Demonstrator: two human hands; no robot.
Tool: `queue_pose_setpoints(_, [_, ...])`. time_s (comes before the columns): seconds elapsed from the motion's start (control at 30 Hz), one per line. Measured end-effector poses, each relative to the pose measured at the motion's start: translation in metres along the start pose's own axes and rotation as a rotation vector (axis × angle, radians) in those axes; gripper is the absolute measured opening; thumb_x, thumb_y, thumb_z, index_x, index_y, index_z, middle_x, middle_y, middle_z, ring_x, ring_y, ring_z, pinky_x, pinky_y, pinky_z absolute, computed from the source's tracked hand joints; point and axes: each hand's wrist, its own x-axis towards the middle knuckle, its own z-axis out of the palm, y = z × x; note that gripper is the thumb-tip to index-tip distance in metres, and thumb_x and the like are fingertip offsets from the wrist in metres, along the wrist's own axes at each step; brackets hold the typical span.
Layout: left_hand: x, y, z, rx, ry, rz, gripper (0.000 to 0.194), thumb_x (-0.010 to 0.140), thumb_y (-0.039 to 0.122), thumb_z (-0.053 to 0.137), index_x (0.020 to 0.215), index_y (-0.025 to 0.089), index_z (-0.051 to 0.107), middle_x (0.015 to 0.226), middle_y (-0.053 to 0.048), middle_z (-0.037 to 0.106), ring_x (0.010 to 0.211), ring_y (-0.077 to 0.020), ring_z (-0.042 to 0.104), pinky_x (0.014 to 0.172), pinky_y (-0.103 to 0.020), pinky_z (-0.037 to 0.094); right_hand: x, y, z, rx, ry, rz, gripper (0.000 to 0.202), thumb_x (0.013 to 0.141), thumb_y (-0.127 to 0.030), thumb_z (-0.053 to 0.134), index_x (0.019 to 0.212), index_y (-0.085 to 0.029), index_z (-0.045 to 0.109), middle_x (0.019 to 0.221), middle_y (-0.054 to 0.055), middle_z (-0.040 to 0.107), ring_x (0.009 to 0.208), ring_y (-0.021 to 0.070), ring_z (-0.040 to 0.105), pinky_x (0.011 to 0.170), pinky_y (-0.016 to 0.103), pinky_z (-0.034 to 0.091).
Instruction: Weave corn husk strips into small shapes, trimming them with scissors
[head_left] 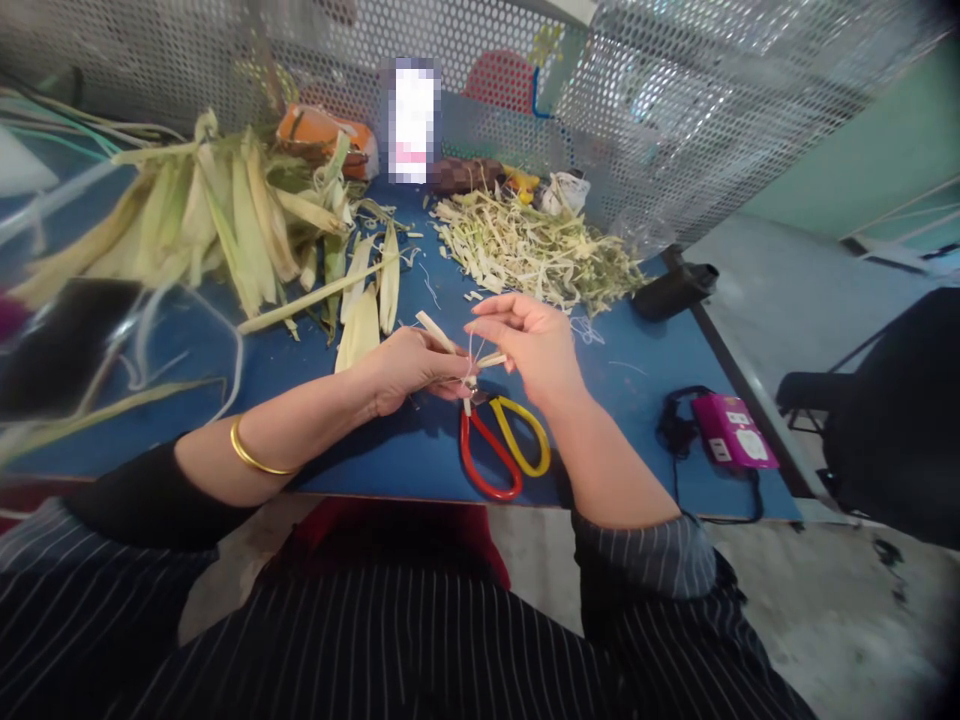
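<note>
Seemingly mid-threading, left hand (409,368) pinches husk strips (435,332), right hand (541,350) grips white thread (471,345) needing even tension, scissors (494,444) at 5 o'clock.

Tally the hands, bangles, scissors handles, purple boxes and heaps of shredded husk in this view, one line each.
Hands: 2 (left hand, right hand)
Gold bangle: 1
Scissors handles: 2 (red handle, yellow handle)
Purple box: 1
Heap of shredded husk: 1
Total: 7
</note>
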Motion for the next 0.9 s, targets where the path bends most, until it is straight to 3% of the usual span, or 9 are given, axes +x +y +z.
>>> queue_pose_setpoints(0.23, [-0.002, 0.004, -0.006, 0.027, -0.180, 0.118, 0.016, 0.070, 0.027, 0.072, 0.075, 0.012, 0.070, 0.063, -0.003, 0.062, 0.055, -0.0081, 0.055, 0.047, -0.017, 0.038, 0.014, 0.016, -0.006, 0.551, -0.079, 0.358, 0.021, 0.065, -0.026, 0.077, 0.081, -0.019, 0.067, 0.072, -0.005, 0.065, 0.052, 0.0028, 0.056, 0.046, 0.013, 0.045])
queue_pose_setpoints(0.33, [0.000, 0.004, -0.008, -0.091, -0.158, 0.202, 0.014, 0.072, 0.027, 0.071, 0.077, 0.014, 0.068, 0.064, -0.001, 0.061, 0.058, -0.0076, 0.055, 0.051, -0.017, 0.041, 0.015, 0.022, 0.002, 0.639, -0.033, 0.425, 0.023, 0.062, -0.025, 0.079, 0.079, -0.018, 0.066, 0.065, -0.005, 0.064, 0.054, 0.0044, 0.058, 0.053, 0.014, 0.051])
queue_pose_setpoints(0.43, [0.004, 0.006, -0.010, -0.217, -0.047, 0.265, 0.015, 0.070, 0.026, 0.072, 0.078, 0.014, 0.068, 0.068, -0.001, 0.063, 0.060, -0.0073, 0.056, 0.058, -0.019, 0.046, 0.012, 0.023, 0.009, 0.627, 0.010, 0.420, 0.024, 0.060, -0.025, 0.080, 0.078, -0.018, 0.065, 0.065, -0.004, 0.065, 0.054, 0.0059, 0.059, 0.055, 0.016, 0.052])
queue_pose_setpoints(0.53, [0.008, 0.006, -0.012, -0.293, 0.118, 0.287, 0.018, 0.065, 0.025, 0.075, 0.076, 0.014, 0.067, 0.068, 0.000, 0.063, 0.059, -0.0076, 0.057, 0.063, -0.021, 0.049, 0.005, 0.018, 0.015, 0.439, 0.056, 0.259, 0.022, 0.064, -0.027, 0.077, 0.080, -0.018, 0.065, 0.070, -0.002, 0.067, 0.056, 0.0087, 0.061, 0.056, 0.021, 0.051])
queue_pose_setpoints(0.63, [0.011, 0.003, -0.015, -0.309, 0.237, 0.311, 0.019, 0.065, 0.027, 0.075, 0.074, 0.013, 0.067, 0.067, -0.001, 0.063, 0.059, -0.0086, 0.058, 0.066, -0.025, 0.052, -0.003, 0.012, 0.017, 0.042, 0.121, -0.051, 0.015, 0.073, -0.031, 0.070, 0.083, -0.021, 0.066, 0.072, -0.001, 0.068, 0.060, 0.0123, 0.063, 0.061, 0.026, 0.051])
queue_pose_setpoints(0.77, [0.014, 0.000, -0.016, -0.307, 0.295, 0.295, 0.023, 0.064, 0.027, 0.076, 0.080, 0.011, 0.069, 0.074, -0.003, 0.065, 0.062, -0.0090, 0.059, 0.065, -0.024, 0.051, -0.010, 0.008, 0.016, -0.528, 0.084, -0.485, 0.011, 0.085, -0.029, 0.058, 0.089, -0.025, 0.067, 0.085, 0.002, 0.071, 0.077, 0.0157, 0.064, 0.074, 0.030, 0.049])
queue_pose_setpoints(0.9, [0.015, -0.001, -0.016, -0.332, 0.268, 0.261, 0.021, 0.065, 0.025, 0.075, 0.080, 0.012, 0.069, 0.070, -0.002, 0.065, 0.063, -0.0084, 0.059, 0.065, -0.022, 0.050, -0.014, 0.009, 0.011, -0.937, -0.032, -0.775, 0.020, 0.089, -0.022, 0.050, 0.099, -0.026, 0.067, 0.088, 0.005, 0.071, 0.081, 0.0170, 0.063, 0.072, 0.031, 0.046])
